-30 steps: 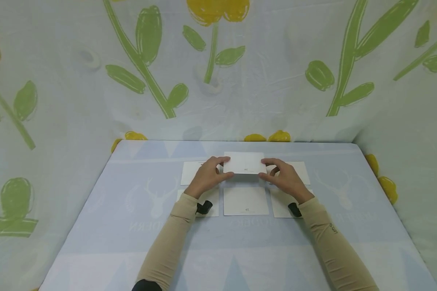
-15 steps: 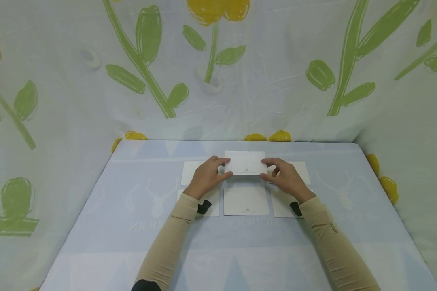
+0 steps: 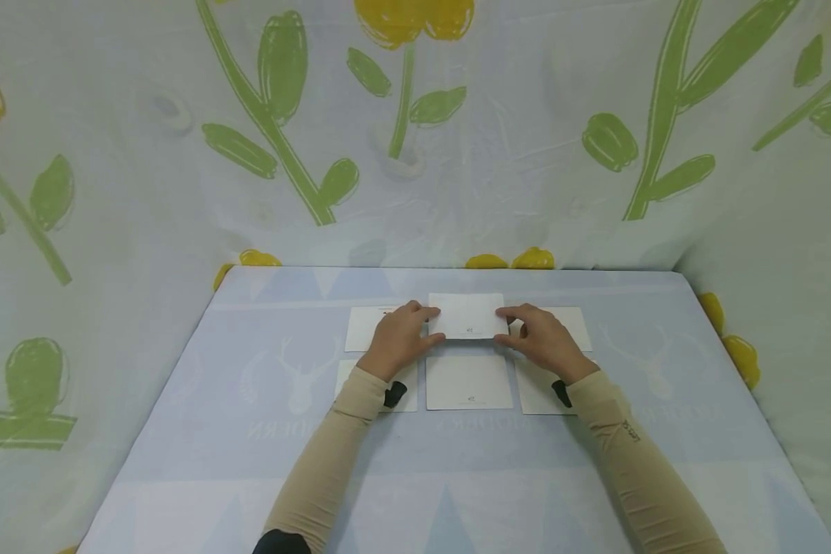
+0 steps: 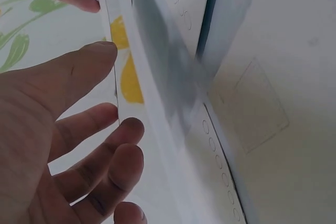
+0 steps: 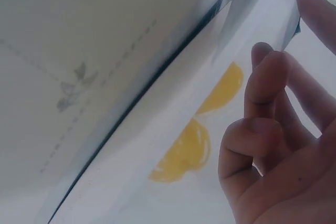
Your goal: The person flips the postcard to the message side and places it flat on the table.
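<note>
Both hands hold one white card (image 3: 466,314) by its short sides, at the back middle and close over the table. Thumb and fingertips of my left hand (image 3: 402,337) pinch its left side. On the opposite side, my right hand (image 3: 547,338) grips it the same way. In the left wrist view the held card is nearly edge-on, at the thumb (image 4: 94,61). Below it lies a front middle card (image 3: 467,381) with a tiny dark mark near its lower edge. My hands partly cover the back left card (image 3: 363,327) and back right card (image 3: 571,323).
A front left card (image 3: 408,377) and a front right card (image 3: 533,381) lie under the wrists, partly hidden. All rest on a pale blue patterned table (image 3: 443,446). A white cloth wall (image 3: 498,177) with yellow flowers stands behind the far edge.
The held card has come down slightly toward the table, and the shadow gap beneath it has narrowed. My left hand has shifted a little to the right; both hands keep their grip.
</note>
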{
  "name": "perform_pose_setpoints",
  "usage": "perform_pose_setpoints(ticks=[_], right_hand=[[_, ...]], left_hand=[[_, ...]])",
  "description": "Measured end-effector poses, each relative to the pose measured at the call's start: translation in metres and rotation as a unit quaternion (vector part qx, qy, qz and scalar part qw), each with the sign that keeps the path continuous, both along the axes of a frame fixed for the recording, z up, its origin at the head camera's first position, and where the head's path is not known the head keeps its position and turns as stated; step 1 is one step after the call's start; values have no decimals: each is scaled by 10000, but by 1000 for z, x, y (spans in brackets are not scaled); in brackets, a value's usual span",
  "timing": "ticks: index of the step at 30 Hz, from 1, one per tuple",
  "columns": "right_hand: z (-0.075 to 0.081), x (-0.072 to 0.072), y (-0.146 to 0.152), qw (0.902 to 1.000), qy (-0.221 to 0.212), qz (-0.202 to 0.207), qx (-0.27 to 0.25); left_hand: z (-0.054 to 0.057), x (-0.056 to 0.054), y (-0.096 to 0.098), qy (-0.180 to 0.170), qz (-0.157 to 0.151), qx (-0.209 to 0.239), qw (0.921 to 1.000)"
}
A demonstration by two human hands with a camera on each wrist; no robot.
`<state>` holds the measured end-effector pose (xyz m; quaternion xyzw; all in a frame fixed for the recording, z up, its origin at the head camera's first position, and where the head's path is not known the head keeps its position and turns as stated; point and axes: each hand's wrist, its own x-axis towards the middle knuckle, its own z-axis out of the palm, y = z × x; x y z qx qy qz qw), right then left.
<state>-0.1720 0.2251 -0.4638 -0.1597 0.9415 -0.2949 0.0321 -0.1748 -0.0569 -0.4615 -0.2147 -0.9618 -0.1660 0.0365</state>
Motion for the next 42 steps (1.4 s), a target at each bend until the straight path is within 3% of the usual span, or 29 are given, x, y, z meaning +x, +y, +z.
perform_pose_setpoints(ticks=[10,17,24,30,42], right_hand=[[6,1,-8,9979,-242,-33,598],[6,0,-15,9958,-188,-5,892],[4,-1,-21,9930,-110,28,1179],[5,-1,-23,9922,74,49,1242],[6,0,-25,9900,213,76,1393]], left_hand=[[-8,-1,3,-126,37,-387,9992],[-7,-1,7,-128,84,-548,9984],[-8,0,13,72,186,-806,9965],[-6,1,16,201,355,-728,9965],[-2,2,15,107,437,-744,9962]])
